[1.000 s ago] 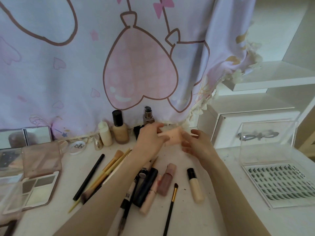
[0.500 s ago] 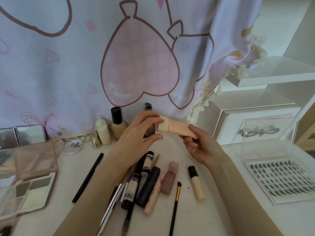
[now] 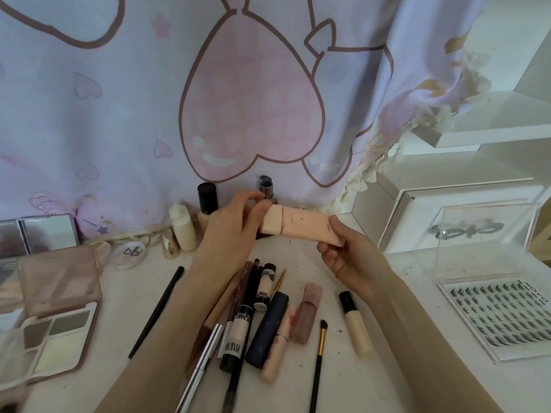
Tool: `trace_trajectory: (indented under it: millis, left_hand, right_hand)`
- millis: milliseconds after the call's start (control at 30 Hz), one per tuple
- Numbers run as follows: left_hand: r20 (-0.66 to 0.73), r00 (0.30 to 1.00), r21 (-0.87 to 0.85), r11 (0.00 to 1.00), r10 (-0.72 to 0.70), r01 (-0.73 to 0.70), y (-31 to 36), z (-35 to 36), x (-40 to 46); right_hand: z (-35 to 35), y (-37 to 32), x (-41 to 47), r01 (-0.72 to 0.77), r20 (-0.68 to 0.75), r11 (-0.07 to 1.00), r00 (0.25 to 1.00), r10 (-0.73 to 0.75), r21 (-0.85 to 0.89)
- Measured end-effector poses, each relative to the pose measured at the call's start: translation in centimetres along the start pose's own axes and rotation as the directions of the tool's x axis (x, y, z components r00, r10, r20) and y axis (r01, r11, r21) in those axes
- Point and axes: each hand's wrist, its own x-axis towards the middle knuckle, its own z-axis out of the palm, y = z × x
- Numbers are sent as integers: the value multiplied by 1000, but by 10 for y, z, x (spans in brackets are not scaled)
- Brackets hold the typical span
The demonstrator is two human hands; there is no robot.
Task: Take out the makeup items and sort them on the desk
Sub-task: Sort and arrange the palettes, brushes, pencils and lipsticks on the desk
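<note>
Left hand: the left hand (image 3: 229,231) pinches the paler cap end of a flat peach-pink plastic tube (image 3: 301,224), thumb and fingers curled round it.
Right hand: the right hand (image 3: 347,257) grips the tube's other end from below, fingers wrapped narrowly about it.
Tube place: lifted clear of the white desk (image 3: 396,380), between the two hands, in front of the heart-printed lilac curtain (image 3: 119,114).
Tube axis: lies nearly level, long axis left to right, cap to the left, right end dipping a little.
Below the hands: a dark navy tube (image 3: 269,329), a rosy gloss tube (image 3: 307,314), a cream concealer with black cap (image 3: 354,323) and a black gold-ferruled brush (image 3: 319,362) lie side by side.
Left side: an open eyeshadow palette (image 3: 56,338).
Right side: a clear case of false lashes (image 3: 504,317).
Behind: a black-capped foundation bottle (image 3: 207,198), partly hidden by the left hand.
</note>
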Motion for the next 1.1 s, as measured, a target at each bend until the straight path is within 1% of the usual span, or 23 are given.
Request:
trace_trajectory:
  millis: [33, 100, 167, 200, 267, 400, 433, 533, 600, 733, 800, 900, 1100]
  left_hand:
    - [50, 999, -42, 999, 4, -2, -1, -3, 1]
    - [184, 980, -83, 994, 78, -64, -2, -7, 1]
    - [274, 948, -63, 987, 160, -148, -4, -8, 0]
    - [290, 940, -46, 984, 178, -172, -5, -7, 0]
    - [278, 948, -6, 987, 153, -158, -6, -6, -1]
    - [167, 984, -11, 998, 62, -61, -7, -5, -1]
    - [164, 985, -28, 999, 47, -43, -7, -5, -1]
    - [236, 972, -89, 996, 0, 22, -4, -3, -1]
    - [240, 970, -94, 993, -42, 66, -5, -1, -1]
    - [106, 978, -39, 982, -179, 184, -11, 0, 0]
    - [84, 977, -16, 980, -197, 199, -14, 1, 0]
    - [93, 978, 16, 982, -187, 186, -15, 3, -1]
    - [114, 978, 76, 983, -174, 167, -15, 6, -2]
  right_hand:
    - [-1, 0, 0, 9, -13, 1000, 1000, -9, 7]
    - [-3, -1, 1, 20, -31, 1000, 999, -20, 18]
    - [-4, -1, 1, 17, -43, 1000, 999, -16, 19]
    - [-4, 0, 0, 11, -46, 1000, 999, -10, 15]
    - [-4, 1, 0, -1, -53, 1000, 999, 2, 11]
    - [-5, 1, 1, 6, -76, 1000, 997, -5, 15]
    - [-5, 0, 2, 9, -79, 1000, 997, -8, 20]
    - [-6, 0, 2, 15, -77, 1000, 997, -13, 20]
    - [-7, 0, 3, 24, -89, 1000, 996, -23, 18]
    - [-12, -3, 5, 83, -150, 996, 986, -78, 27]
    - [-15, -4, 8, 124, -178, 991, 975, -130, -43]
    - [-17, -6, 13, 160, -196, 970, 961, -195, -181]
    - [-18, -8, 29, 141, -231, 936, 947, -222, -324]
